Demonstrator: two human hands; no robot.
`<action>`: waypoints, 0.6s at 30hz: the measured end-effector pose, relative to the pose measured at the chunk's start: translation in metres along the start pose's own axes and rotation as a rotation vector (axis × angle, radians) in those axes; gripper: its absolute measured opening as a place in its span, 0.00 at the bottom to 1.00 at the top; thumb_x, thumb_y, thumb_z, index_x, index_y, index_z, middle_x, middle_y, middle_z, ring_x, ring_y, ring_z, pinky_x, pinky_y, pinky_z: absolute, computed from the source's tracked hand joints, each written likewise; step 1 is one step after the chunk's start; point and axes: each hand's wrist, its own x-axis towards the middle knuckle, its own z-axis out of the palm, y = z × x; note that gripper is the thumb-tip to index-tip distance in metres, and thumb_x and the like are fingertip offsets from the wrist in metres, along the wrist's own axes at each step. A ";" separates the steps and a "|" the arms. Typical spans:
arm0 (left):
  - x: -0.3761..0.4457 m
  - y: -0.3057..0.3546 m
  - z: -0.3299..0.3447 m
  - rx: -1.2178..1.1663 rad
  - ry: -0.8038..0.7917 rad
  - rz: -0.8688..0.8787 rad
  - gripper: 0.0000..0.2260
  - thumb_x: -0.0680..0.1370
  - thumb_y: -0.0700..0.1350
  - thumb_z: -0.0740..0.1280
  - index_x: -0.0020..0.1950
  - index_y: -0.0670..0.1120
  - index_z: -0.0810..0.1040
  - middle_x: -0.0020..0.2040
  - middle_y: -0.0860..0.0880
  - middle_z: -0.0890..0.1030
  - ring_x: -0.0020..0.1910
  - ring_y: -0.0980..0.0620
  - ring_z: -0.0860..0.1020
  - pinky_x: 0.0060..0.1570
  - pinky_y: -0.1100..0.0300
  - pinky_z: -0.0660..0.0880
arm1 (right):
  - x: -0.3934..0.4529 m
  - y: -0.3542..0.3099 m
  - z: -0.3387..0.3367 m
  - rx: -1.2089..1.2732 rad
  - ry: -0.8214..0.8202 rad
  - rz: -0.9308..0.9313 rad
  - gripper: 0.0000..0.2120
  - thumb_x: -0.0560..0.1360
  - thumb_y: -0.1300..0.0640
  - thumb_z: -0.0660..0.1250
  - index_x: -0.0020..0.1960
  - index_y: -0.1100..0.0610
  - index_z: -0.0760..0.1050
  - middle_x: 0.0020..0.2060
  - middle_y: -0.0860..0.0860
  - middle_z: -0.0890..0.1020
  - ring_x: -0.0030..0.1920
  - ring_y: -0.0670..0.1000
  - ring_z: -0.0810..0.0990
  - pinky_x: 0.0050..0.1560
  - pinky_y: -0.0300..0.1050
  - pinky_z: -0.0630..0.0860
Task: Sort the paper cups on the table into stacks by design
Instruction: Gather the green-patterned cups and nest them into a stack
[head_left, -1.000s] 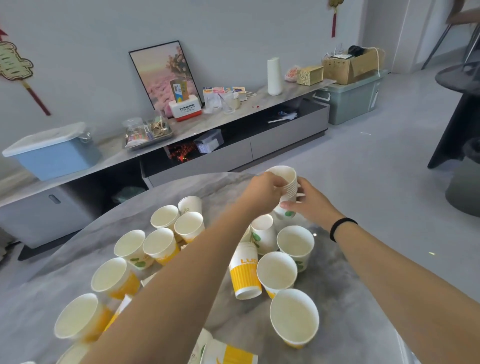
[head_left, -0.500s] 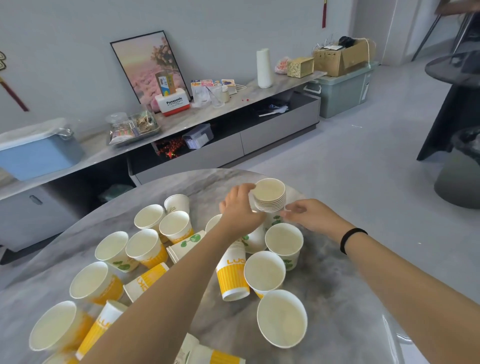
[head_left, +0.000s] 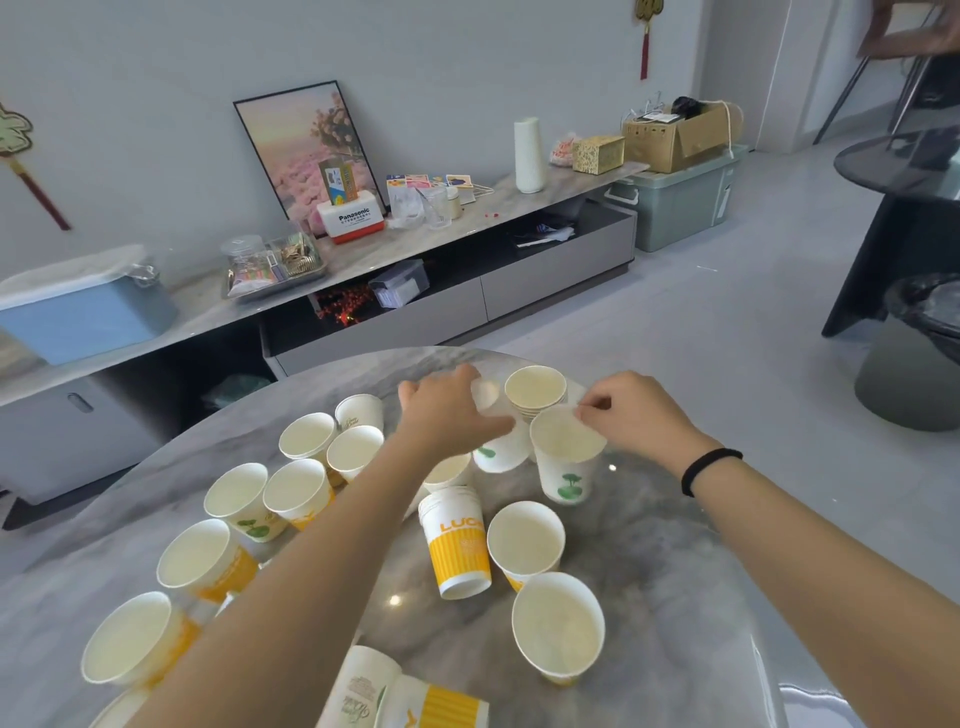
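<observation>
Since half second ago, right hand (head_left: 631, 418) shifts from stack (head_left: 535, 391) to green-leaf cup (head_left: 566, 457), pinching its far rim. Cup upright, just nearer than stack. Left hand (head_left: 449, 410) spread, left of stack.

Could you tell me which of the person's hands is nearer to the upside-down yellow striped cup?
The left. The left hand is just beyond the upside-down yellow striped cup; the right hand is farther off to its right, pinching a green-leaf cup's rim.

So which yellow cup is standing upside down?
The yellow striped cup in the middle of the table, marked "LUC". Its closed bottom faces up and its rim sits on the table, while the cups around it stand open-side up.
</observation>
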 end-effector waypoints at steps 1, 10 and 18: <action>0.000 -0.002 -0.011 -0.070 0.014 -0.030 0.30 0.70 0.61 0.66 0.67 0.49 0.66 0.57 0.48 0.79 0.62 0.45 0.73 0.66 0.49 0.60 | 0.003 -0.005 -0.006 0.012 0.043 -0.005 0.11 0.72 0.57 0.65 0.41 0.66 0.80 0.40 0.60 0.84 0.44 0.60 0.81 0.45 0.52 0.78; 0.008 -0.019 -0.025 -1.144 0.113 -0.418 0.25 0.69 0.55 0.72 0.57 0.39 0.74 0.49 0.43 0.81 0.37 0.49 0.78 0.34 0.60 0.74 | 0.047 -0.043 -0.026 0.254 0.417 0.076 0.11 0.69 0.63 0.60 0.39 0.71 0.77 0.36 0.68 0.81 0.41 0.68 0.80 0.42 0.60 0.80; 0.015 -0.005 0.005 -1.298 0.058 -0.393 0.27 0.68 0.49 0.73 0.64 0.44 0.69 0.58 0.47 0.77 0.57 0.48 0.76 0.55 0.53 0.72 | 0.060 -0.040 0.018 0.243 0.317 0.139 0.19 0.71 0.66 0.60 0.23 0.59 0.62 0.21 0.53 0.67 0.24 0.52 0.65 0.25 0.38 0.60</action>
